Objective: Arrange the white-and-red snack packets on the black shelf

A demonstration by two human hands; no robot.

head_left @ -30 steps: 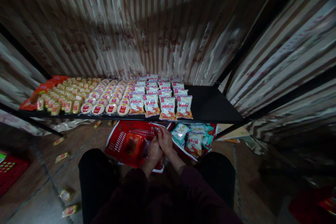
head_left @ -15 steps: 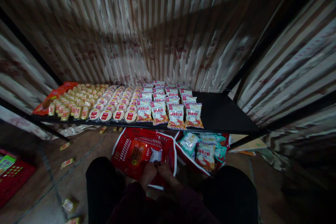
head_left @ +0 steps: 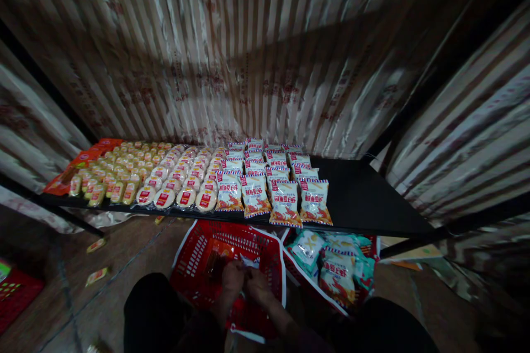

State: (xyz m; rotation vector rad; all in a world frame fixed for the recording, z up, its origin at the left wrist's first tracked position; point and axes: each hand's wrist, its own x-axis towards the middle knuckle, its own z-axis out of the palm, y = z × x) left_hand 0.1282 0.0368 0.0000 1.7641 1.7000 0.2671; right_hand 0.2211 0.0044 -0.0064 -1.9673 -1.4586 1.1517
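Over the red basket on the floor, my left hand and my right hand are close together, fingers closed. Both pinch a small whitish packet that shows just beyond and between the fingertips; most of it is hidden and its print is unreadable. An orange packet with a brown middle lies in the same basket, just left of my left hand. The hands are dim, so single fingers are hard to make out.
Above stands a black shelf with rows of white snack bags, round wrapped cakes, small yellow packs and orange packets. A second basket holds teal-and-white bags. Loose yellow packs lie on the floor.
The view has shifted, so shelf and baskets sit lower in it. My hands have moved slightly forward over the basket and remain close together at the whitish packet.
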